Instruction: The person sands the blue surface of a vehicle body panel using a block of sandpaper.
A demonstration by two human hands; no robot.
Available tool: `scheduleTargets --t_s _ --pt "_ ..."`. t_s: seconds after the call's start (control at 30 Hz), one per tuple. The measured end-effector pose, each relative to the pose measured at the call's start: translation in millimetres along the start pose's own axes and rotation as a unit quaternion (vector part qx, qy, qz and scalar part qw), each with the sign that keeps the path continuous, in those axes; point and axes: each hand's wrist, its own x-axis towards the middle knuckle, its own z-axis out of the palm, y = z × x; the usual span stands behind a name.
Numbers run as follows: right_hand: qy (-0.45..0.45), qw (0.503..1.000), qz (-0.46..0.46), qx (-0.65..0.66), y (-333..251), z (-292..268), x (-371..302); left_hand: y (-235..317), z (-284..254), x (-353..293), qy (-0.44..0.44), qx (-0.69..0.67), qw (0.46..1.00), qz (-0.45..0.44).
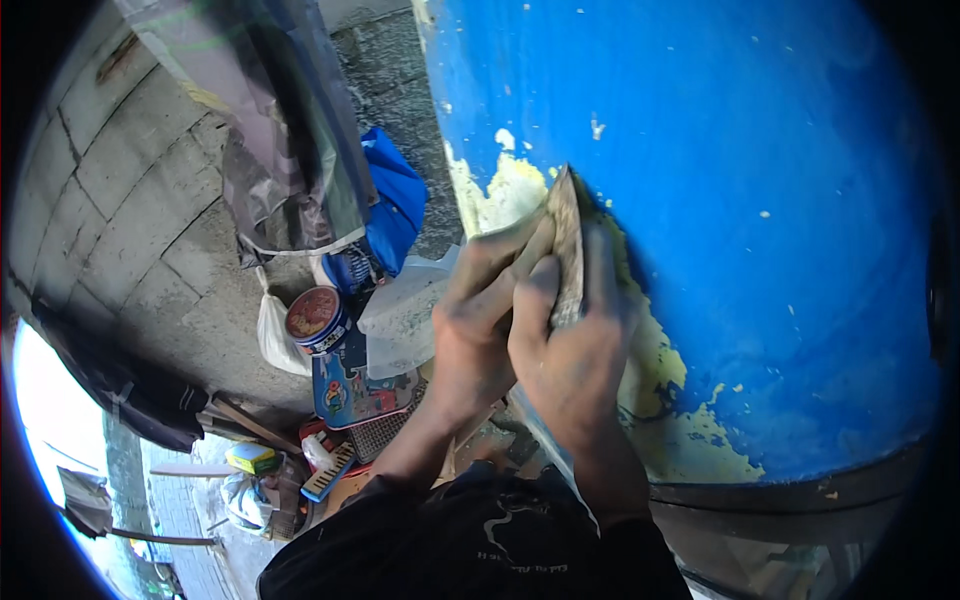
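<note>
Both my hands grip a narrow, worn greyish-brown block (568, 240) with a pointed upper end, held edge-up against a blue painted panel (760, 260). My left hand (485, 310) lies along its left side, with the fingers stretched up towards the tip. My right hand (575, 365) has its thumb on the near side and its fingers over the right side. Dust coats both hands. Pale yellow filler (515, 190) shows in ragged patches around and below the hands. The block's underside, where it meets the panel, is hidden.
Left of the panel hangs a greyish plastic sheet (295, 130), with a blue bag (393, 205) behind it. Below stand an open round tin (315, 315), a translucent plastic piece (405, 310) and a colourful printed board (350, 385). A block wall (130, 170) runs along the far left.
</note>
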Motion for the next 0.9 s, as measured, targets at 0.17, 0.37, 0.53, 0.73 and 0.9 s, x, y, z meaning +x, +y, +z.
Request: scheduleTargets --t_s 0.17,0.37,0.53,0.73,0.9 --pt "0.083 0.994 -0.058 0.051 33 -3 -42 -23 20 -40 -0.022 0.073 0.993 0.094" --pt "0.058 0.997 -0.047 0.007 9 -7 -33 -13 16 -39 -0.005 0.064 0.996 0.061" --pt "-0.148 0.974 0.172 -0.017 -15 -12 1 -10 9 -16 0.027 0.03 0.999 0.001" --pt "-0.038 0.998 0.034 -0.042 7 11 -11 -33 17 -22 0.042 0.024 0.999 0.009" --pt "-0.006 1.0 -0.023 0.007 19 41 -10 -39 4 -26 0.038 -0.004 0.998 -0.055"
